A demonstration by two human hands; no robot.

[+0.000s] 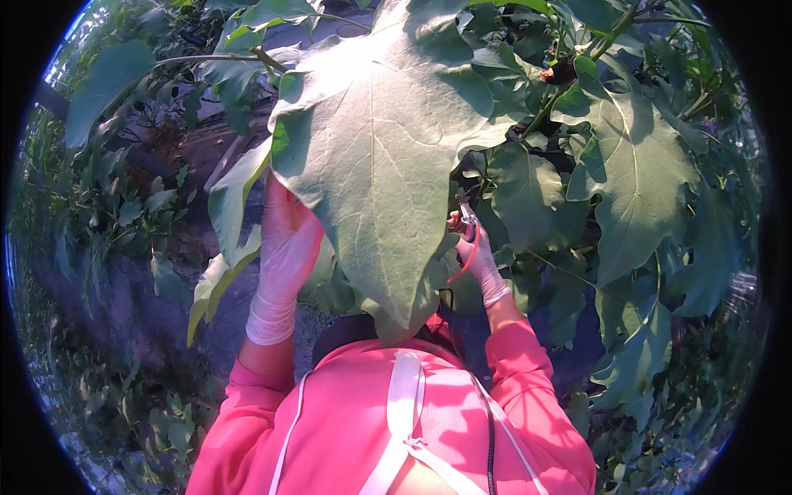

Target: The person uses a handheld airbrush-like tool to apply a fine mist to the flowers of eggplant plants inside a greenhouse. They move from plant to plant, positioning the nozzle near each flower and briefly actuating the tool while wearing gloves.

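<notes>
A broad, lobed green leaf (377,167), probably of an eggplant, spreads over the middle of the view. My left hand (288,232), in a thin whitish glove, reaches up behind its left edge; the fingers are hidden, so what they touch does not show. To the right of the leaf, my right hand (473,244), gloved too, is closed around a pair of pruning shears (469,216) with red handles. The metal blades point up, close to stems and smaller leaves. Whether the blades touch a stem cannot be told.
A thick green stem (544,111) with a dark, brown-tipped fruit or withered part (559,72) rises at the upper right. Large leaves (637,161) hang on the right. Dark ground (111,291) and low foliage lie at the left. A black cord (490,433) runs down my front.
</notes>
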